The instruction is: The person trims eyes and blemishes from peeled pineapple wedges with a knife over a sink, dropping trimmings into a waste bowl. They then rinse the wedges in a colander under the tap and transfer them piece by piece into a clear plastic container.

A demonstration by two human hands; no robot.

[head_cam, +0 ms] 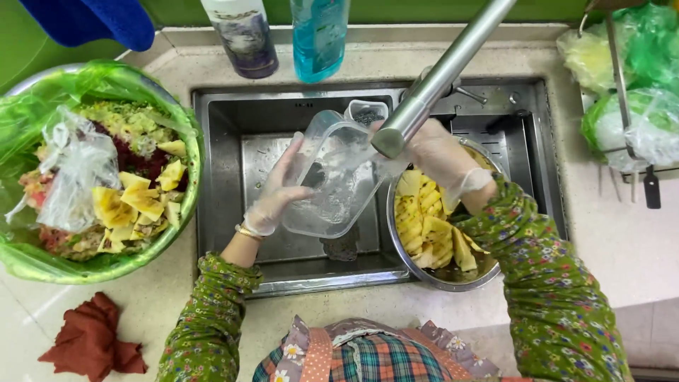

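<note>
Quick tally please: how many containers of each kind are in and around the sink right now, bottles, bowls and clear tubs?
Bottles: 2, a white bottle and a blue bottle behind the sink.
Bowls: 2, a bag-lined scrap bowl and a steel bowl of pineapple.
Clear tubs: 1, a clear plastic tub held by the left hand and right hand.
Total: 5

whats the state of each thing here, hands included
clear plastic container: tilted over the sink, held by both hands
left hand: gloved, gripping container
right hand: gloved, on container
metal bowl: holds cut pineapple
green-lined basin: full of scraps
faucet: flow unclear
red cloth: crumpled
</note>
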